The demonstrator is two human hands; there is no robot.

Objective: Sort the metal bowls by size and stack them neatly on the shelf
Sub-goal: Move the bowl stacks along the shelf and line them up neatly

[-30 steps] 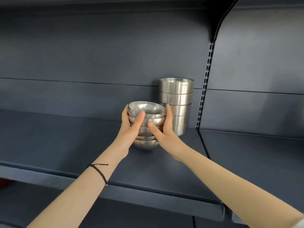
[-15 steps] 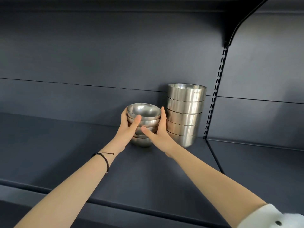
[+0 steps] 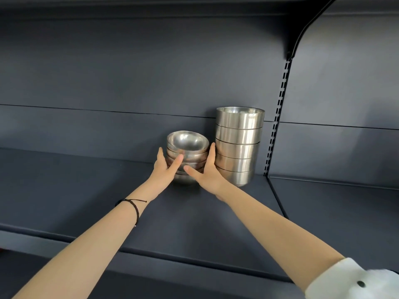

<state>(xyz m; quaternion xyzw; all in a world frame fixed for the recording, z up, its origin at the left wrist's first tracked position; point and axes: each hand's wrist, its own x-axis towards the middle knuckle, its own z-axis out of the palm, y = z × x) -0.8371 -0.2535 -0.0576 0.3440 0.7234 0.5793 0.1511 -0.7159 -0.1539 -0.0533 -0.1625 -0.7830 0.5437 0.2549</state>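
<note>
Two stacks of metal bowls stood on the dark shelf [image 3: 86, 190], toward its right end. The small stack [image 3: 187, 147] of shallow, rounded bowls, nested open side up, sat at the shelf surface just left of the tall stack [image 3: 238, 145] of five deeper, straight-sided bowls. The left hand [image 3: 165, 169] gripped the small stack from its left side, thumb laid across the front and fingers wrapped behind. The right hand [image 3: 207, 171] gripped the same stack from its right side, thumb across the front, fingers upright between the two stacks. Both hands were thus clamped on opposite sides, thumb tips close but apart. Whether the right fingers touched the tall stack could not be determined. A black cord bracelet [image 3: 133, 205] circled the left wrist; a white sleeve [image 3: 345, 277] with a dark button covered the right arm. A slotted upright [image 3: 278, 117] ran up the back panel just right of the tall stack.
</note>
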